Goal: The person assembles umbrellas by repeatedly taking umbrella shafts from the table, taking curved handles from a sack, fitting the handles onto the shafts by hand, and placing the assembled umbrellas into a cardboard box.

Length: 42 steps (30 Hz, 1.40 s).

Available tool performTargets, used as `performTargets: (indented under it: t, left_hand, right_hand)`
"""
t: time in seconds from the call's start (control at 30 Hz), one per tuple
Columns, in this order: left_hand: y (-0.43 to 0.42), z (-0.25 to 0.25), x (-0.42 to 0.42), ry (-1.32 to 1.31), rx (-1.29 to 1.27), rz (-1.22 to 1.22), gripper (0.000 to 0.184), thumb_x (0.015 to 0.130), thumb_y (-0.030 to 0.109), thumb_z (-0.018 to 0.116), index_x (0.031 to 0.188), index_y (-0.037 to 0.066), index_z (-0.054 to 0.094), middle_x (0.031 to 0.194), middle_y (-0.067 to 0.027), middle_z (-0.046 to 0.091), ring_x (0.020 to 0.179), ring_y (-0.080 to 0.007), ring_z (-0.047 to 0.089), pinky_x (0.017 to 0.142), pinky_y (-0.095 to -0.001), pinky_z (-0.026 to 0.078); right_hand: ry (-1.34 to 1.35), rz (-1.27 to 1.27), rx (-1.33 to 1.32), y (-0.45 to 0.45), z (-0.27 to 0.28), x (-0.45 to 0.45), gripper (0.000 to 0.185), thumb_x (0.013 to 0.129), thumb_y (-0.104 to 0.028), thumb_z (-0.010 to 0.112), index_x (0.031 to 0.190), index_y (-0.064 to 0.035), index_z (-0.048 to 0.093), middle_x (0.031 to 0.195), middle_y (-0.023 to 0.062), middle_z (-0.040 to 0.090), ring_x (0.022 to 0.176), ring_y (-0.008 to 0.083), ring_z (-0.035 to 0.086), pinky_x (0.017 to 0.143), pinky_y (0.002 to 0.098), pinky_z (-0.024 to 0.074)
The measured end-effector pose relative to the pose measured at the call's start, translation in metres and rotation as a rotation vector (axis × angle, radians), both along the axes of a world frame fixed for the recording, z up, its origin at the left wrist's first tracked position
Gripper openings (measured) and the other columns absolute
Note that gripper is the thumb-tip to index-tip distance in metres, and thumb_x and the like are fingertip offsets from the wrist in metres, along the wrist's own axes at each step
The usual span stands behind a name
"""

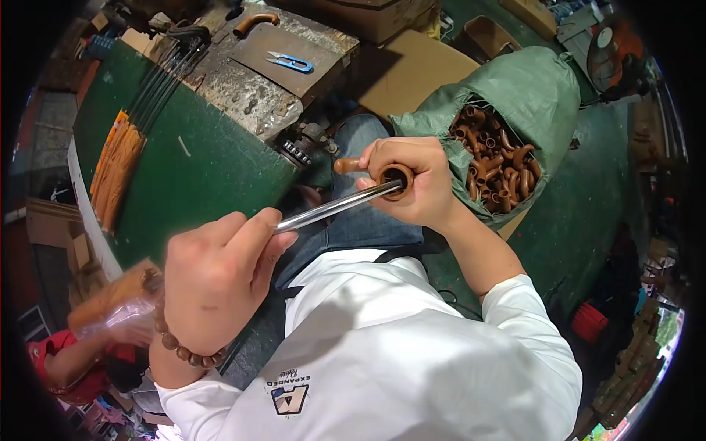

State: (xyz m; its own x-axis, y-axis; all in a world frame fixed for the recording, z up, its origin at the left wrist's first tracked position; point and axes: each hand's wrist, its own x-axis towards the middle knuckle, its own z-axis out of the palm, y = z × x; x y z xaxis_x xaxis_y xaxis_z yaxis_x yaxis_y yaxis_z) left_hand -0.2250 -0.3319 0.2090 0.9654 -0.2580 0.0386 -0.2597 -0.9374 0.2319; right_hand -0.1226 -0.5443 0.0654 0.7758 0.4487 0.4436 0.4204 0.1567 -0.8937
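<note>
My left hand (220, 275), with a beaded bracelet at the wrist, is wrapped round a shiny metal rod (331, 209). In my right hand (423, 176) is a brown curved handle (348, 165), its round open end facing me. The rod's far end reaches into that opening; how deep it sits is hidden. Both hands are over my lap. To the right of them, a green woven sack (515, 84) lies open, full of similar brown curved handles (494, 163).
A worn workbench (254, 92) at the upper left bears blue snips (290, 62) and another brown handle (256, 23). Dark rods with orange-wrapped ends (118, 169) lie on a green surface (195, 169). A co-worker's arm (77, 358) is at the lower left.
</note>
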Motion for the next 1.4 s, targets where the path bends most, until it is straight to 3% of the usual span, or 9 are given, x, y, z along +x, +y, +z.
performTargets:
  t: [0.37, 0.6, 0.7, 0.77, 0.93, 1.2, 1.4]
  left_hand:
    - [-0.013, 0.011, 0.008, 0.133, 0.094, 0.094, 0.013, 0.086, 0.017, 0.071, 0.082, 0.005, 0.067, 0.064, -0.0075, 0.060, 0.050, -0.0277, 0.051, 0.050, -0.0383, 0.042]
    - [-0.005, -0.001, 0.020, 0.234, 0.109, 0.051, 0.021, 0.084, 0.019, 0.071, 0.071, 0.003, 0.067, 0.065, -0.0121, 0.065, 0.053, -0.0341, 0.057, 0.054, -0.0412, 0.046]
    - [0.004, -0.014, 0.028, 0.307, 0.149, 0.010, 0.026, 0.084, 0.022, 0.070, 0.071, 0.000, 0.069, 0.066, -0.0151, 0.066, 0.054, -0.0363, 0.060, 0.055, -0.0422, 0.048]
    - [0.008, -0.026, 0.025, 0.358, 0.113, 0.056, 0.023, 0.084, 0.024, 0.068, 0.073, 0.004, 0.070, 0.066, -0.0155, 0.065, 0.060, -0.0390, 0.060, 0.058, -0.0428, 0.048]
    - [0.012, -0.054, 0.020, 0.511, -0.088, 0.125, 0.030, 0.088, 0.024, 0.068, 0.079, -0.003, 0.072, 0.074, -0.0205, 0.070, 0.065, -0.0404, 0.066, 0.063, -0.0447, 0.053]
    - [0.022, -0.064, 0.013, 0.558, -0.181, 0.151, 0.024, 0.087, 0.019, 0.069, 0.081, -0.004, 0.072, 0.081, -0.0207, 0.071, 0.073, -0.0413, 0.067, 0.069, -0.0451, 0.054]
    - [0.029, -0.076, 0.003, 0.465, -0.167, 0.115, 0.025, 0.090, 0.024, 0.066, 0.084, 0.001, 0.075, 0.077, -0.0172, 0.071, 0.070, -0.0413, 0.066, 0.065, -0.0448, 0.054]
  right_hand:
    - [-0.173, -0.110, -0.214, -0.005, 0.000, 0.000, 0.020, 0.057, 0.003, 0.071, 0.066, -0.0070, 0.055, 0.062, 0.0019, 0.058, 0.058, 0.0196, 0.053, 0.057, 0.0264, 0.0426]
    - [-0.381, -0.178, -0.497, 0.002, -0.006, -0.014, 0.017, 0.059, -0.005, 0.069, 0.064, -0.0075, 0.053, 0.059, 0.0042, 0.055, 0.052, 0.0258, 0.047, 0.052, 0.0332, 0.0402]
    - [-0.296, -0.157, -0.607, 0.006, -0.012, -0.024, 0.017, 0.059, -0.005, 0.070, 0.065, -0.0069, 0.055, 0.060, 0.0056, 0.056, 0.052, 0.0270, 0.049, 0.052, 0.0343, 0.0411]
    - [-0.262, -0.142, -0.647, 0.006, -0.018, -0.030, 0.016, 0.059, -0.004, 0.071, 0.066, -0.0060, 0.056, 0.061, 0.0065, 0.057, 0.052, 0.0271, 0.049, 0.053, 0.0348, 0.0415]
    - [-0.278, -0.184, -0.684, 0.010, -0.018, -0.036, 0.017, 0.060, 0.000, 0.071, 0.069, -0.0028, 0.057, 0.061, 0.0084, 0.057, 0.052, 0.0276, 0.048, 0.052, 0.0349, 0.0410]
    - [-0.266, -0.136, -0.735, 0.023, -0.017, -0.045, 0.016, 0.061, -0.002, 0.069, 0.063, -0.0039, 0.054, 0.058, 0.0094, 0.054, 0.050, 0.0297, 0.047, 0.051, 0.0370, 0.0412]
    - [-0.204, -0.083, -0.763, 0.027, -0.025, -0.048, 0.014, 0.063, -0.004, 0.069, 0.064, -0.0036, 0.055, 0.058, 0.0093, 0.057, 0.050, 0.0294, 0.049, 0.051, 0.0364, 0.0413]
